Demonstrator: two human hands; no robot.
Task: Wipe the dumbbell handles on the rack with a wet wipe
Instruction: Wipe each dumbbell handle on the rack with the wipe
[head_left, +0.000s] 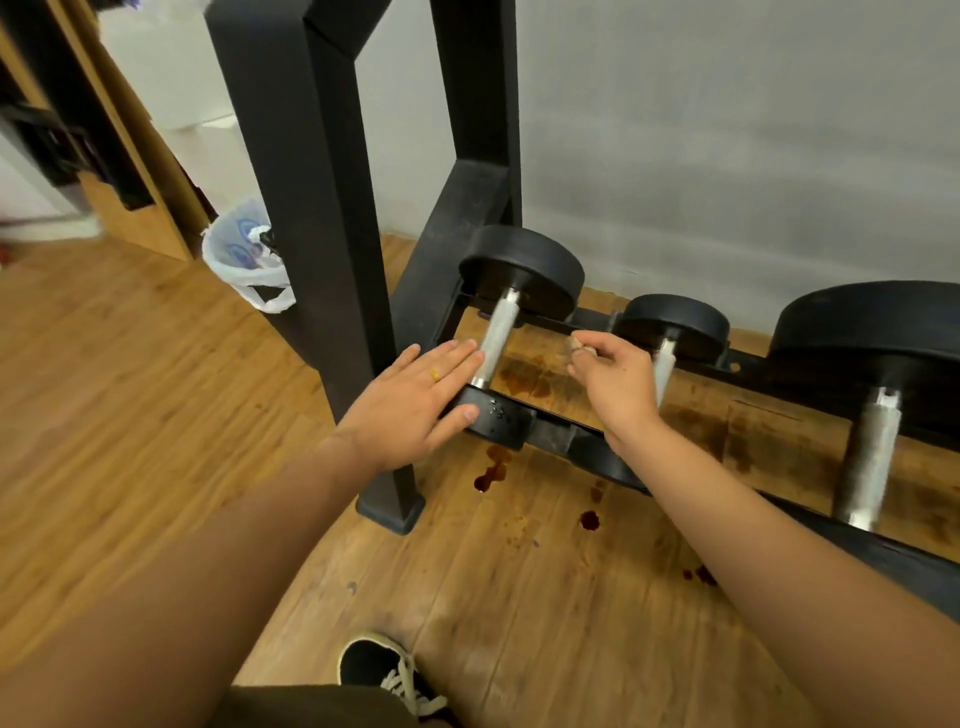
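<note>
Three black dumbbells lie across the low rails of a black rack (561, 434). The left dumbbell (524, 265) has a knurled silver handle (496, 338). My left hand (415, 402) lies flat and open on that dumbbell's near head, fingertips beside the handle. My right hand (615, 382) is closed on a small crumpled wet wipe (577, 345), held between the left handle and the middle dumbbell's handle (665, 361), which it partly hides. The right dumbbell's handle (870, 457) stands free.
A thick black rack post (322, 218) stands just left of my left hand. A bin lined with a white plastic bag (244, 254) sits behind it. Dark red stains (491, 470) spot the wood floor under the rack. My shoe (387, 670) is below. A grey wall backs the rack.
</note>
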